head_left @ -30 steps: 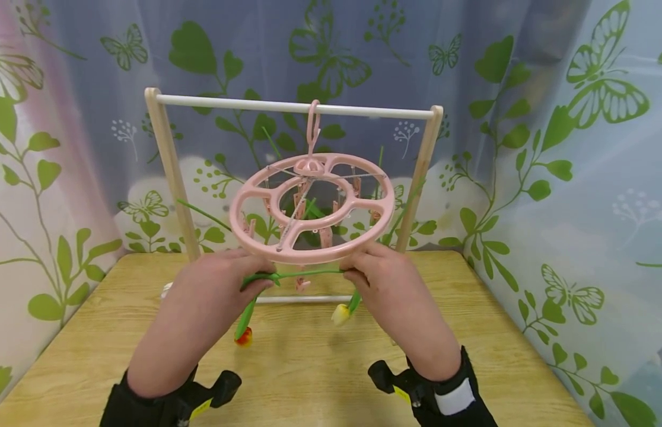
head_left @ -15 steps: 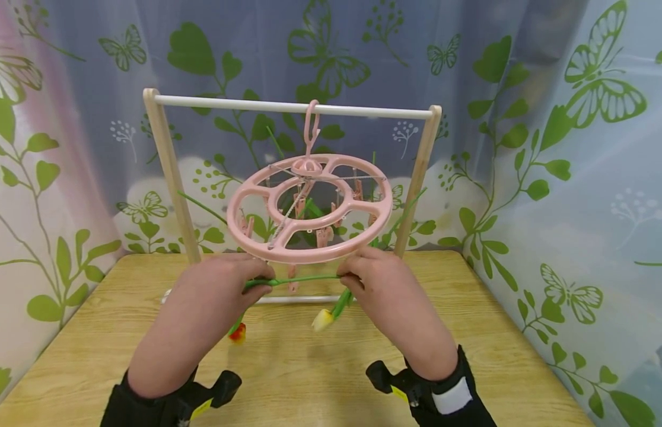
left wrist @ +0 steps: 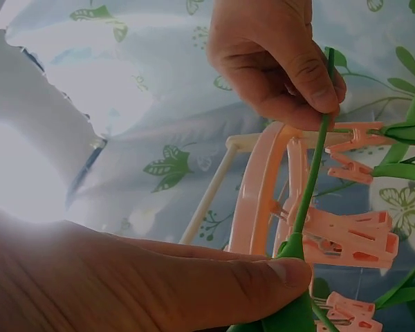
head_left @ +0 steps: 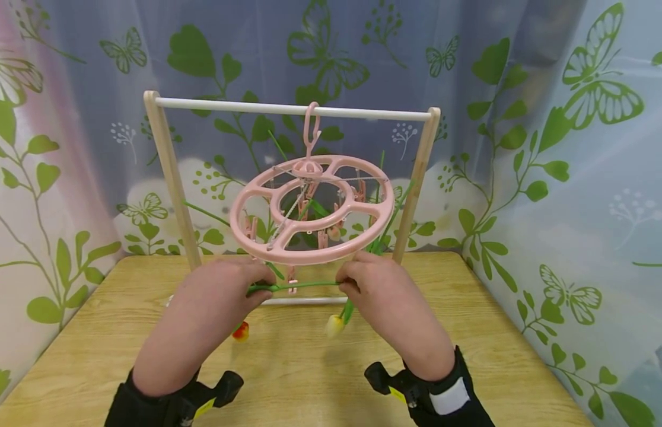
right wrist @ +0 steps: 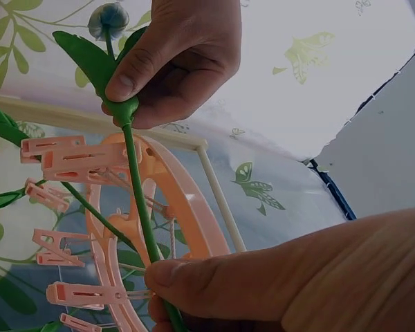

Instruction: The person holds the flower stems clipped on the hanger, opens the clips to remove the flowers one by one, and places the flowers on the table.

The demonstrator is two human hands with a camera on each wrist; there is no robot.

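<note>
My left hand [head_left: 229, 290] pinches a green-stemmed artificial tulip [right wrist: 146, 214] where its leaves join the stem. Its bloom [right wrist: 107, 21] looks bluish in the right wrist view; my left hand and forearm hide it in the head view. Farther along the same stem, my right hand [head_left: 374, 296] pinches it between thumb and fingers, so it lies nearly level. Just above both hands hangs a round pink clip hanger [head_left: 309, 259]. Pink clothespins [left wrist: 353, 238] dangle under it, close to the stem.
The hanger's hook [head_left: 311, 127] sits on the white bar of a wooden stand [head_left: 168, 166]. A red-orange tulip [head_left: 241, 331] and a pale yellow tulip [head_left: 335, 325] hang head down near my hands. Below is a wood-grain table [head_left: 293, 373], with a leaf-patterned curtain [head_left: 213, 142] behind.
Both hands have come down slightly, still holding the tulip stem. The hanger has swayed a little, and the yellow tulip beneath it swung left and partly back.
</note>
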